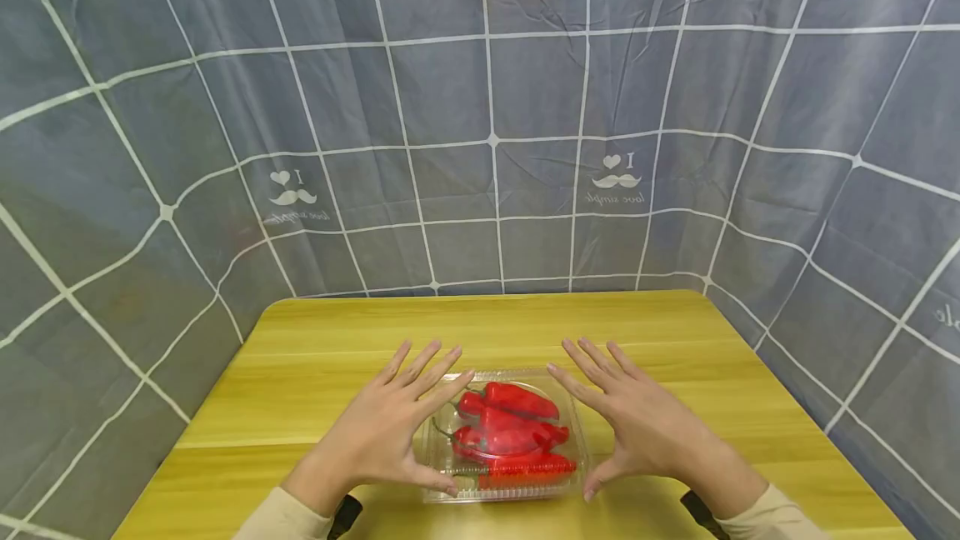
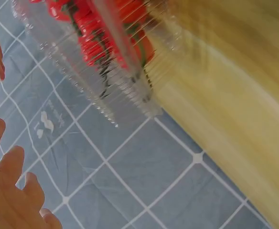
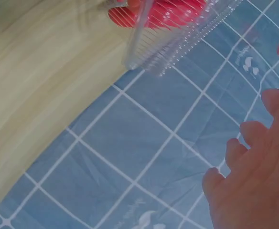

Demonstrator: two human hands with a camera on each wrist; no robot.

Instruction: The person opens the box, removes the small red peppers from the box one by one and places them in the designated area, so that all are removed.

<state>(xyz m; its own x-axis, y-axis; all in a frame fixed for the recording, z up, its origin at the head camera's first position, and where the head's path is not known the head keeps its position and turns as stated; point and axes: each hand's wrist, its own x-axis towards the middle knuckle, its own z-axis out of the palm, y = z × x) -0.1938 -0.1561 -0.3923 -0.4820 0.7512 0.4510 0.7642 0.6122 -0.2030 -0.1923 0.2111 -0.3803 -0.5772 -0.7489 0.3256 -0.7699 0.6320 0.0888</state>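
And here we are, 2 bare hands over the worktop [image 1: 300, 382], a clear plastic container [image 1: 517, 493] sitting between them at the lower middle of the frame. Red peppers [image 1: 510, 432] lie inside it, green stems pointing left, their colour bright through the plastic. The left hand [image 1: 390, 432] comes in from lower left: grip apart, fingers straight and fanned, with the index fingertip and thumb overlapping the container's left edge in the head view. Contact there? I cannot tell. Over to the lower right, the right hand [image 1: 645, 432] mirrors it, grip apart too, fingers spread, thumb just beside the container's right edge. Neither hand is clamped on anything! In both wrist views the container shows near the top of the frame. Pale sleeves [image 1: 273, 515] end at the wrists, black bands [image 1: 345, 515] just below. Behind it all, a grey curtain [image 1: 442, 98] with white grid lines fills the upper frame, 2 moustache prints [image 1: 617, 181] at mid-height.
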